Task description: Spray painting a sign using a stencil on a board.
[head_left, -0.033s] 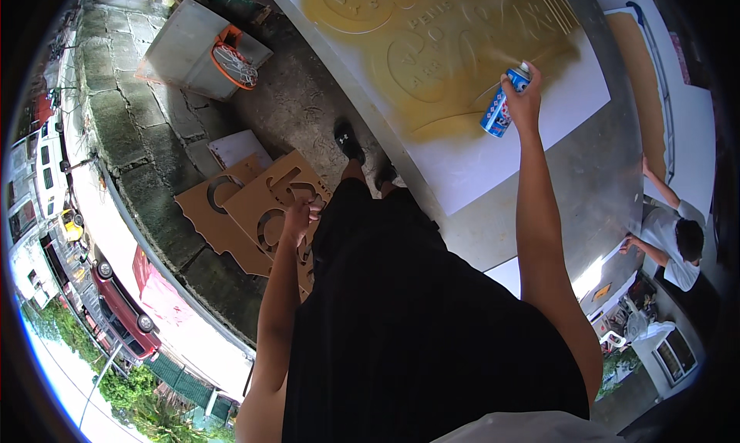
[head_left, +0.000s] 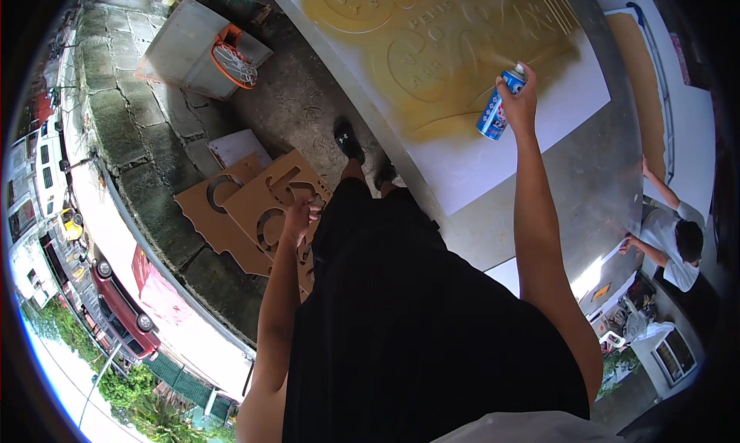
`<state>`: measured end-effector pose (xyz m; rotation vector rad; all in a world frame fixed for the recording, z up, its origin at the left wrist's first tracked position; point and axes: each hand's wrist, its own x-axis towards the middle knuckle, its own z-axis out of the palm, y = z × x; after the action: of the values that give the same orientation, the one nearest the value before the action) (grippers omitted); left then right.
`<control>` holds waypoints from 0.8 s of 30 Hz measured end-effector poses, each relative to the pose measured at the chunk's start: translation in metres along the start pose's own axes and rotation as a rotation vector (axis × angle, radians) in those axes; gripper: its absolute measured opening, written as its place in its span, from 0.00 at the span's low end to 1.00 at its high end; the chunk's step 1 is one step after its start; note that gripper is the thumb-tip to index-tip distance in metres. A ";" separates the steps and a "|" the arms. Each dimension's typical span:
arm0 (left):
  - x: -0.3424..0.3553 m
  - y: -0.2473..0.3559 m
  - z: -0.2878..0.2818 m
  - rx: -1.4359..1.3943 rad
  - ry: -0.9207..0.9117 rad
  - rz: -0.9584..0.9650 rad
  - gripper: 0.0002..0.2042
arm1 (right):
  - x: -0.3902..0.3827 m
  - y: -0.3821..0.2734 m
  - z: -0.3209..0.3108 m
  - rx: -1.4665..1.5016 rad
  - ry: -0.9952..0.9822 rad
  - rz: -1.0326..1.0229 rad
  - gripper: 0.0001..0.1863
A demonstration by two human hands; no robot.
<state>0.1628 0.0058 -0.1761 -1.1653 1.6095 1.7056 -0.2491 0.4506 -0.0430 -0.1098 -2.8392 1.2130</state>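
Note:
My right hand (head_left: 519, 104) is wrapped round a blue and white spray can (head_left: 491, 119), with a finger on top of its white nozzle. A faint yellowish mist leaves the nozzle toward the left. The tilted can is above a white sheet (head_left: 475, 182) whose upper part is coated gold-brown. Raised-looking letters, circles and curved shapes show through the coated area (head_left: 439, 53). My left hand (head_left: 301, 218) hangs low at my left side with its fingers curled in, and no object shows in it. Behind it, brown cut-out boards (head_left: 245, 204) lean on the ground.
The sheet lies on a grey metal table (head_left: 493, 227). Another person (head_left: 682, 246) in a light shirt has hands at its right edge. At the left are a basketball hoop (head_left: 230, 53) with its backboard and a block wall (head_left: 127, 127). A red vehicle (head_left: 123, 312) stands beyond the wall.
My right hand and the spray can have shifted slightly left over the sheet, with mist still coming out. My left hand has stayed put.

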 end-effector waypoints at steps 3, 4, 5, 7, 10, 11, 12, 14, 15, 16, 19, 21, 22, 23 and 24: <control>-0.007 0.008 0.011 -0.023 0.028 -0.021 0.18 | -0.033 -0.006 0.021 0.044 -0.106 0.029 0.37; -0.007 0.011 0.014 -0.043 0.001 -0.016 0.17 | -0.044 -0.009 0.028 0.078 -0.159 0.033 0.37; -0.008 0.010 0.015 -0.064 -0.025 -0.015 0.17 | -0.057 -0.019 0.034 0.063 -0.192 0.011 0.36; -0.007 0.010 0.018 -0.024 -0.016 0.004 0.18 | -0.083 -0.026 0.048 0.099 -0.267 -0.005 0.36; -0.007 0.006 0.021 0.012 -0.012 0.035 0.20 | -0.119 -0.036 0.067 0.183 -0.387 -0.042 0.36; -0.008 0.004 0.021 0.008 -0.010 0.047 0.21 | -0.130 -0.046 0.072 0.169 -0.425 -0.054 0.36; -0.008 0.006 0.022 0.009 -0.011 0.047 0.21 | -0.139 -0.052 0.075 0.168 -0.424 -0.053 0.36; -0.010 0.010 0.023 0.018 -0.023 0.036 0.20 | -0.152 -0.059 0.080 0.192 -0.467 -0.143 0.38; -0.011 0.011 0.024 0.019 -0.022 0.036 0.20 | -0.153 -0.060 0.080 0.193 -0.447 -0.208 0.38; -0.012 0.012 0.024 0.034 -0.011 0.030 0.20 | -0.149 -0.060 0.077 0.195 -0.446 -0.208 0.38; -0.016 0.013 0.023 0.045 0.007 0.019 0.21 | -0.110 -0.066 0.050 0.181 -0.339 -0.147 0.39; -0.017 0.014 0.024 0.044 0.009 0.019 0.21 | -0.072 -0.062 0.030 0.078 -0.207 -0.108 0.38; -0.016 0.014 0.023 0.035 0.001 0.012 0.21 | -0.052 -0.058 0.021 0.023 -0.151 -0.077 0.38; -0.016 0.014 0.022 0.026 -0.003 0.004 0.21 | -0.033 -0.049 0.015 -0.001 -0.110 -0.039 0.38; -0.016 0.014 0.022 0.026 -0.003 0.006 0.21 | -0.016 -0.041 0.009 -0.009 -0.074 -0.034 0.39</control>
<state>0.1541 0.0283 -0.1567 -1.1461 1.6300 1.6845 -0.2357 0.4148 -0.0200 -0.0171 -2.8967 1.2230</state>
